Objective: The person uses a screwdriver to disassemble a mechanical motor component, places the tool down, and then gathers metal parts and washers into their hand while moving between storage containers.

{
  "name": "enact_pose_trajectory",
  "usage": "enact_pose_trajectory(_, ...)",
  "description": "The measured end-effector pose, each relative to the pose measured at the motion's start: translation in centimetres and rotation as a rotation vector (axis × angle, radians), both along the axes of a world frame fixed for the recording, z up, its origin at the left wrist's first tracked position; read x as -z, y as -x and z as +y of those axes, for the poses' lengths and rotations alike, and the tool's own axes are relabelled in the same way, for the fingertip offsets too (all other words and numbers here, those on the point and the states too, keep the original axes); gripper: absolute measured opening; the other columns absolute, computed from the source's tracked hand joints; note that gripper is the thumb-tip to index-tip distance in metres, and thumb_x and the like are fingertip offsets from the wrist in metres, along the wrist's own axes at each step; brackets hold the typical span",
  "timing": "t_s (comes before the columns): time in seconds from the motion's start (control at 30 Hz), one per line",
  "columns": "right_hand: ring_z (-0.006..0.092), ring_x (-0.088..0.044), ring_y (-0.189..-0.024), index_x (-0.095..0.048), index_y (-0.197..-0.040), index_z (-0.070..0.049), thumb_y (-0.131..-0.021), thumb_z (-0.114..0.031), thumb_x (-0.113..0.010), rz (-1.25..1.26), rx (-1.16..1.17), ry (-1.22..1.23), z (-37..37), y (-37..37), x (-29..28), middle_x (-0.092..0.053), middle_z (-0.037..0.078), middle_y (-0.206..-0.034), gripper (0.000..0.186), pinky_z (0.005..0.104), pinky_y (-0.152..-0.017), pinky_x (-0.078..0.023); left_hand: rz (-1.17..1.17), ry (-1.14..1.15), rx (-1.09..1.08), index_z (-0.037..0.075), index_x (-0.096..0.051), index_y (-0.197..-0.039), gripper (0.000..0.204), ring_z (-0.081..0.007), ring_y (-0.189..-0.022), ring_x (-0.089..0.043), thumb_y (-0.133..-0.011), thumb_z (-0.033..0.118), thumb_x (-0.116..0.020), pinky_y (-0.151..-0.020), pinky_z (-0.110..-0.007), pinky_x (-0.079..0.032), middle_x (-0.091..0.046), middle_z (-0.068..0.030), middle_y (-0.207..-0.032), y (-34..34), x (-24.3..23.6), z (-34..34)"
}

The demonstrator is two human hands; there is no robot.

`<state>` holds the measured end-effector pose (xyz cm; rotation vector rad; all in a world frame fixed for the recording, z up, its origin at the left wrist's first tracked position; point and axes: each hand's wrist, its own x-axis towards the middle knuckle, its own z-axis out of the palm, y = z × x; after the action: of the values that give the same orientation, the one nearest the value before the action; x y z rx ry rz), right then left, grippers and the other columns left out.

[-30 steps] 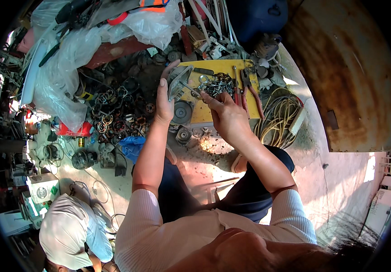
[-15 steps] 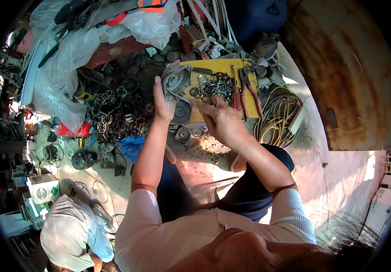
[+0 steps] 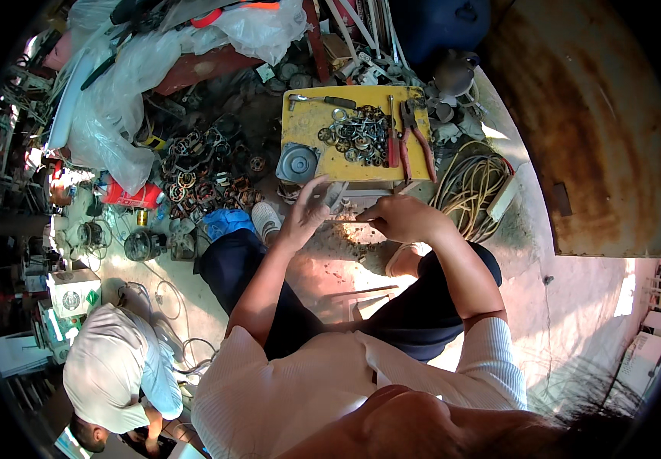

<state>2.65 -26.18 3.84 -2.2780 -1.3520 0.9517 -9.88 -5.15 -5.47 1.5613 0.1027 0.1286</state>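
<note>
In front of my lap, my left hand (image 3: 306, 216) grips a grey metal housing (image 3: 336, 196), seen nearly edge-on and partly hidden by the fingers. My right hand (image 3: 409, 219) is closed around a thin metal rod-like tool (image 3: 349, 222), its tip reaching the left palm and the housing. What kind of tool it is cannot be made out. Beyond them stands a low yellow-topped table (image 3: 311, 122). On it lie a round grey metal cover (image 3: 297, 162), a pile of small metal rings and screws (image 3: 357, 136), a ratchet wrench (image 3: 323, 99), a red-handled screwdriver (image 3: 393, 141) and red-handled pliers (image 3: 417, 138).
Left of the table is a heap of metal rings and motor parts (image 3: 192, 164), with a blue bag (image 3: 225, 223) nearby. Coiled cable (image 3: 472, 187) lies to the right. A rusty sheet (image 3: 583, 130) stands far right. Another person (image 3: 112, 367) crouches at lower left.
Both hands have drawn back toward me with the housing and tool, and the housing has turned edge-on. The ratchet wrench and round cover on the table now show more fully.
</note>
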Motion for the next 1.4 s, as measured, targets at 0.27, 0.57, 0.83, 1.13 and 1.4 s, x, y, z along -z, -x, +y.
enact_pose_trajectory(0.27,0.0352,-0.066,-0.100,-0.071,-0.101,0.000,-0.077,-0.011,-0.064,-0.187,-0.243,0.553,2.7,1.7,13.7,-0.070,0.019,-0.102,0.027,0.0417,-0.081,-0.055,0.081,-0.746,-0.251,0.008,-0.045,-0.134,0.091,-0.0358,-0.119,-0.049,-0.058,0.026,-0.091,-0.101,-0.044,-0.040,-0.052,-0.0167,-0.125,1.9,10.8,-3.5)
enact_pose_trajectory(0.57,0.0294,-0.066,-0.101,-0.073,-0.104,-0.021,-0.082,-0.027,-0.065,-0.346,0.106,0.308,1.6,-2.1,19.8,-0.070,0.009,-0.108,0.024,0.0407,-0.085,-0.054,0.400,-0.959,-0.237,0.018,-0.044,-0.135,0.095,-0.0347,-0.130,-0.042,-0.054,0.034,-0.092,-0.111,-0.064,-0.015,-0.050,-0.0099,-0.135,0.3,13.4,-4.0)
enact_pose_trajectory(0.83,0.0311,-0.067,-0.096,-0.074,-0.098,-0.017,-0.081,-0.025,-0.067,-0.499,0.281,0.106,1.0,-1.9,16.8,-0.070,0.012,-0.100,0.020,0.0413,-0.084,-0.053,0.318,-0.891,-0.210,0.014,-0.045,-0.132,0.094,-0.0292,-0.121,-0.052,-0.052,0.035,-0.091,-0.111,-0.049,-0.025,-0.057,-0.0103,-0.128,0.5,15.4,-3.2)
enact_pose_trajectory(1.13,0.0321,-0.066,-0.099,-0.072,-0.097,-0.011,-0.080,-0.022,-0.068,-0.385,0.178,0.231,-0.9,-1.2,9.7,-0.070,0.014,-0.100,0.020,0.0417,-0.084,-0.053,0.518,-0.271,-0.223,0.005,-0.040,-0.142,0.088,-0.0295,-0.124,-0.052,-0.074,0.045,-0.080,-0.101,-0.042,-0.043,-0.053,-0.0128,-0.135,2.3,13.7,-3.7)
enact_pose_trajectory(1.4,0.0320,-0.065,-0.100,-0.072,-0.099,-0.010,-0.080,-0.024,-0.070,-0.366,0.100,0.103,-2.8,0.6,6.4,-0.070,0.014,-0.099,0.024,0.0417,-0.087,-0.051,0.637,0.669,-0.103,0.011,-0.042,-0.142,0.057,-0.0227,-0.120,-0.056,-0.095,0.039,-0.056,-0.100,-0.043,-0.046,-0.057,-0.0078,-0.131,7.9,9.7,0.6)
